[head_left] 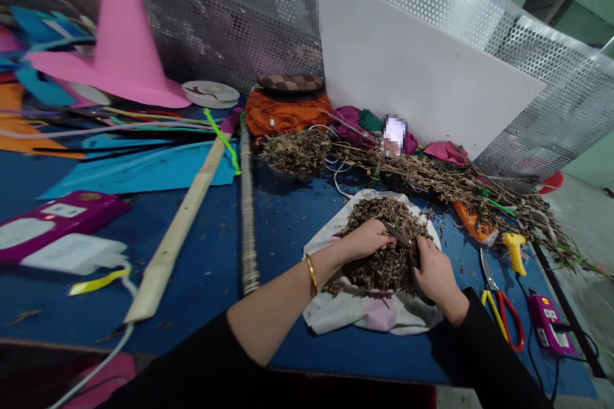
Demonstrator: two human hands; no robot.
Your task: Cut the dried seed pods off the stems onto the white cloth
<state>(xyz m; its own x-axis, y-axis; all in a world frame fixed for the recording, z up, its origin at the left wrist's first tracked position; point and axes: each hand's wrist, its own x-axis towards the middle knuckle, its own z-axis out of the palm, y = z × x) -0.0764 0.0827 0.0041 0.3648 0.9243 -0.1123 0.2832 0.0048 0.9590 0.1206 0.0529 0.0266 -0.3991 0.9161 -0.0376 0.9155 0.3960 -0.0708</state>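
Observation:
A heap of dried plant pieces [384, 268] lies on a white cloth [330, 316] on the blue table. Black-handled scissors [401, 236] are held in my right hand [437, 276], fingers wrapped around the handles, the blades pointing left above the heap. My left hand [368, 239], a gold bangle at its wrist, is over the heap with fingers pinched together near the blade tips. What those fingers hold is too small and hidden to name.
Dried stalks [432, 172] stretch along the back right. Red-and-yellow-handled scissors [499, 307], a yellow glue gun [515, 252] and a purple power strip [549, 326] lie at right. On the left are a bamboo strip [182, 230], another power strip [62, 217] and a pink hat [122, 45].

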